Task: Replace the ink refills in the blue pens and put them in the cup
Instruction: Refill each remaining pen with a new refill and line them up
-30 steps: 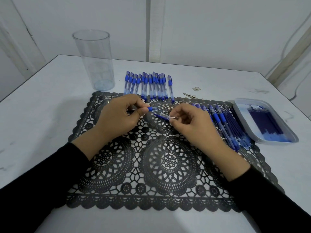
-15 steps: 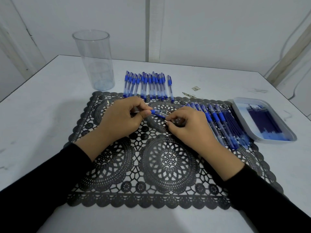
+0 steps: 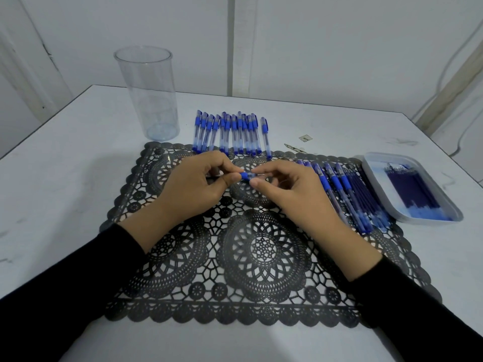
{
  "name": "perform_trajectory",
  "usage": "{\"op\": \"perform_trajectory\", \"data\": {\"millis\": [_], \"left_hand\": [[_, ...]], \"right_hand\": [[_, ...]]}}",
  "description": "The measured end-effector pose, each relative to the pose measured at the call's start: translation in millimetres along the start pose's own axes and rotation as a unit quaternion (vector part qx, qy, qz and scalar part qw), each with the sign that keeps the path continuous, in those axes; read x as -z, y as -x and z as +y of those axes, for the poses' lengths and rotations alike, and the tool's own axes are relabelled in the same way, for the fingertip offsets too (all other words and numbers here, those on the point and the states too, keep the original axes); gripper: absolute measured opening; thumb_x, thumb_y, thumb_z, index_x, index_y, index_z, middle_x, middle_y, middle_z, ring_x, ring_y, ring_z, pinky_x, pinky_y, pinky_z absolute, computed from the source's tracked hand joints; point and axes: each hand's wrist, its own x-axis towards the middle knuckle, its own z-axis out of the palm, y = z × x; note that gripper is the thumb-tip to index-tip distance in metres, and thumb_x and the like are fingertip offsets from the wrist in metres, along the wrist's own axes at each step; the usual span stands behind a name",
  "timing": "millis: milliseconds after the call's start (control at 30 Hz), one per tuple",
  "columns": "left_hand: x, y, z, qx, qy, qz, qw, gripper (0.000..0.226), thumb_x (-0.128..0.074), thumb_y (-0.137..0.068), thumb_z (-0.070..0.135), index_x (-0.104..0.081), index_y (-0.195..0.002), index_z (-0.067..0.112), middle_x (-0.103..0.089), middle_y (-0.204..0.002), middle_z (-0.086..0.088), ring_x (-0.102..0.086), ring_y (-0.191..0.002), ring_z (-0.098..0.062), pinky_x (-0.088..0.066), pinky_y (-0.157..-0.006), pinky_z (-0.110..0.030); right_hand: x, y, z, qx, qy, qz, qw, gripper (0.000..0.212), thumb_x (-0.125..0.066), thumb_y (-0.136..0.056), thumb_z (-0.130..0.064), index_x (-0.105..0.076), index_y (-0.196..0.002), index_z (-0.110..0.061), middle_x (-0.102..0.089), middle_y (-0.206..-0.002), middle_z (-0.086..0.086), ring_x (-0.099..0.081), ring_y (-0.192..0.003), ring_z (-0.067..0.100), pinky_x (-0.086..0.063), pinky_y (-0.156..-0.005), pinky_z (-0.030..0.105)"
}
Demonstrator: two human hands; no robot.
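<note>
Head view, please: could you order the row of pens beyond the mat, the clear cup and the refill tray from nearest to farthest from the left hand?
1. The row of pens, just beyond the left hand.
2. The clear cup, back left.
3. The refill tray, far right.

Black lace placemat [image 3: 261,257] with round medallions on a white table [image 3: 65,178]; blue-capped pens [image 3: 230,131] at twelve o'clock, dark-blue refills [image 3: 413,189] at three.
</note>
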Motion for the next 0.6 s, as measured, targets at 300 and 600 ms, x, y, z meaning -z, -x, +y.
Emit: {"op": "perform_trajectory", "data": {"millis": [300, 600], "left_hand": [[6.8, -2.4, 1.4, 0.007, 0.004, 0.025, 1.000, 0.005, -0.073, -0.088, 0.018, -0.072, -0.091, 0.022, -0.066, -0.082, 0.029, -0.062, -0.075, -0.009, -0.048, -0.066, -0.018], [14.8, -4.6, -1.1, 0.046, 0.020, 0.057, 0.997, 0.013, -0.071, -0.089, 0.013, -0.066, -0.086, 0.024, -0.071, -0.094, 0.016, -0.063, -0.078, 0.003, -0.044, -0.069, -0.007]], "right_hand": [[22.9, -1.9, -2.5, -0.063, -0.127, 0.025, 0.990, 0.008, -0.075, -0.082, -0.013, -0.075, -0.090, -0.016, -0.065, -0.077, 0.012, -0.054, -0.070, 0.017, -0.051, -0.071, 0.028], [46.6, -8.4, 0.5, -0.104, -0.359, 0.099, 0.922, 0.011, -0.070, -0.078, -0.016, -0.065, -0.087, -0.012, -0.064, -0.077, -0.004, -0.053, -0.064, 0.006, -0.040, -0.061, 0.022]]}}
